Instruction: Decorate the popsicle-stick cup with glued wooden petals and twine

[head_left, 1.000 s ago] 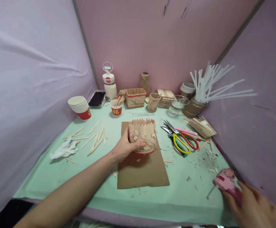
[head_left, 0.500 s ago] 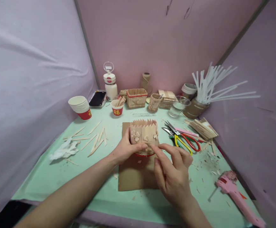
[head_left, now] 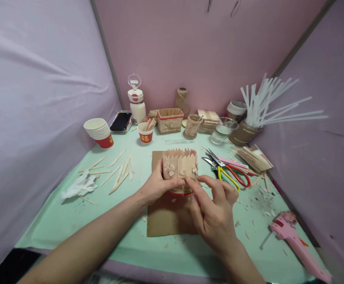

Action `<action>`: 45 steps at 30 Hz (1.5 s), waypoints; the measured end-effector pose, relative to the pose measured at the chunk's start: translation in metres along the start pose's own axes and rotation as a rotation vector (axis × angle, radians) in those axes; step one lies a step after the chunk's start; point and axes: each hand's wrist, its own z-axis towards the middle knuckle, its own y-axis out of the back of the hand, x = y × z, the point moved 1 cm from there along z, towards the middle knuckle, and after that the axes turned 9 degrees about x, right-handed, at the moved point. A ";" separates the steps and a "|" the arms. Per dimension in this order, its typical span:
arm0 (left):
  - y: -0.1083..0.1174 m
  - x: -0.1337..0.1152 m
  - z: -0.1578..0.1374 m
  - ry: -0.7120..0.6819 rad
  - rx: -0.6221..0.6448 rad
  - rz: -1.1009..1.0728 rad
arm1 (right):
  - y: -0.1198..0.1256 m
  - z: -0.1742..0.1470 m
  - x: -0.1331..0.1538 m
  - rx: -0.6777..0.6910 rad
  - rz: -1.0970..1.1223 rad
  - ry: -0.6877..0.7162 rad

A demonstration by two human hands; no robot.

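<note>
Pot (head_left: 174,163): pale wood with a jagged rim, upright over the far half of the cardboard (head_left: 167,219); whether its base touched, I could not tell.
Left hand (head_left: 156,185): fingers grasping the pot's left side, thumb across its front.
Right hand (head_left: 217,211): fingers released and loosely bent, index tip at the pot's front.
Glue gun (head_left: 292,238): pink, lay at the surface's (head_left: 124,240) near right.
Scissors (head_left: 216,158): lay beyond the right hand.
Sticks (head_left: 121,175): lay loose at left, near crumpled tissue (head_left: 79,187).
</note>
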 end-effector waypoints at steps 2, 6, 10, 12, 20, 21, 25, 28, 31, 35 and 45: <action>0.000 0.000 0.000 0.005 0.000 0.003 | 0.000 0.000 0.000 0.001 -0.004 0.001; -0.001 -0.002 -0.001 0.011 0.001 0.014 | -0.002 0.000 0.000 0.001 -0.009 -0.006; -0.002 -0.003 -0.001 0.009 -0.009 0.003 | -0.003 -0.001 -0.001 0.006 -0.008 -0.011; -0.003 -0.002 0.000 0.021 -0.011 -0.056 | -0.001 -0.002 -0.003 -0.027 0.021 -0.005; -0.007 -0.004 0.004 0.109 0.062 -0.305 | 0.002 0.002 -0.005 -0.117 0.052 -0.008; -0.007 -0.004 0.004 0.114 0.060 -0.309 | 0.001 0.003 -0.004 -0.092 0.045 -0.007; -0.006 -0.003 0.003 0.109 0.077 -0.317 | -0.003 0.007 -0.001 -0.052 0.030 -0.016; -0.004 -0.001 0.002 0.107 0.101 -0.319 | -0.006 0.008 -0.001 -0.049 0.023 -0.014; -0.003 0.001 0.002 0.098 0.108 -0.311 | -0.006 0.008 -0.001 -0.037 0.020 -0.016; -0.003 0.001 0.002 0.090 0.132 -0.297 | -0.006 0.007 -0.001 -0.031 0.005 -0.023; -0.003 -0.001 0.001 0.117 0.158 -0.270 | -0.007 0.005 -0.004 -0.035 0.018 -0.025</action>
